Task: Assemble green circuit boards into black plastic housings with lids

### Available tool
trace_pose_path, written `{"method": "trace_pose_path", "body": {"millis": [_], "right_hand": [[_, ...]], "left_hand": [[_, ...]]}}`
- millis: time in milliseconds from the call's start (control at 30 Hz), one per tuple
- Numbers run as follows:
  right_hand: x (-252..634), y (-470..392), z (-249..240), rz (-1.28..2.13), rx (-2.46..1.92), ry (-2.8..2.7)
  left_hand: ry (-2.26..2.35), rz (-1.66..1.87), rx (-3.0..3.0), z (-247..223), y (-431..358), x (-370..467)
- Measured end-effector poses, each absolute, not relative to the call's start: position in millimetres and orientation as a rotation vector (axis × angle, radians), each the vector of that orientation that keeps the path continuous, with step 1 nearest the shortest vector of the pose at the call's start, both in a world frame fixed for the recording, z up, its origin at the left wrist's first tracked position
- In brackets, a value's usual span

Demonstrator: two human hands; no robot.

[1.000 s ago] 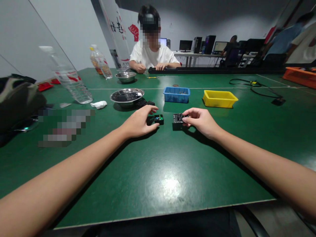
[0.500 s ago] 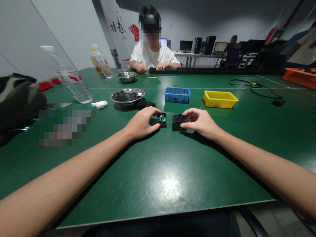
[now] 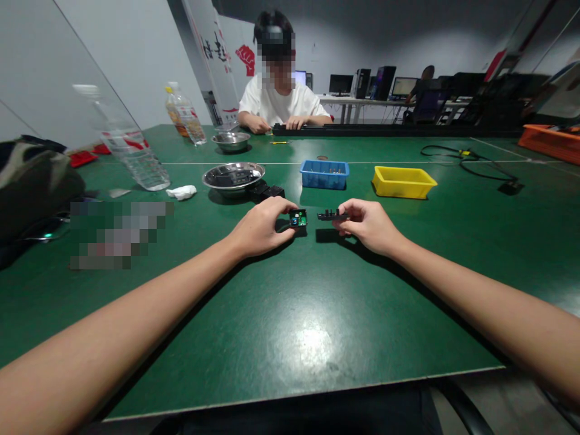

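Between the thumb and fingers of my left hand [image 3: 265,226] is a small black housing with a green circuit board [image 3: 299,218] inside, its open side facing right. My right hand [image 3: 369,225] pinches a flat black plastic cover [image 3: 328,215] with small posts sticking up from it. A narrow gap separates the two parts, both held just over the green table [image 3: 290,302]. Just beyond my left hand, black plastic pieces [image 3: 267,191] lie beside a metal bowl [image 3: 209,180] that holds more dark parts.
Past my hands stand a blue bin [image 3: 324,180] with small metal pieces and a yellow bin [image 3: 404,188]. To the left are a water bottle [image 3: 136,154] and crumpled tissue [image 3: 182,193]. A black cable [image 3: 480,169] lies right. Opposite, a person [image 3: 283,96] handles a long black bar [image 3: 399,130].
The black cover in my right hand has turned from showing its broad face to nearly edge-on, posts up. The housing in my left hand has tilted slightly; both hands stay in place.
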State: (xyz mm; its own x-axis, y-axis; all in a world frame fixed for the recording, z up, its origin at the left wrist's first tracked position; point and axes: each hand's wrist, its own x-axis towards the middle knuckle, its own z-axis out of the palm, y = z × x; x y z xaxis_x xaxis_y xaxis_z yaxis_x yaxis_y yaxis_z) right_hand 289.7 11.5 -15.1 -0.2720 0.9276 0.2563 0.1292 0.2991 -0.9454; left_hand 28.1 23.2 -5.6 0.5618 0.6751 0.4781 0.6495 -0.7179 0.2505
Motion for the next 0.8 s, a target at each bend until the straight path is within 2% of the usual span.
{"method": "trace_pose_path", "body": {"millis": [200, 400, 800], "right_hand": [[292.9, 11.8, -16.0, 0.932, -1.003, -1.750], [295.3, 13.7, -14.2, 0.629, -1.055, -1.832], [293.4, 9.4, -14.8, 0.874, -1.034, -1.789]], "left_hand": [[1.167, 0.786, 2.732, -6.7, 23.3, 28.6], [1.183, 0.718, 2.731, -7.6, 23.9, 29.1], [1.167, 0.569, 2.702, -6.8, 24.5, 29.5]]}}
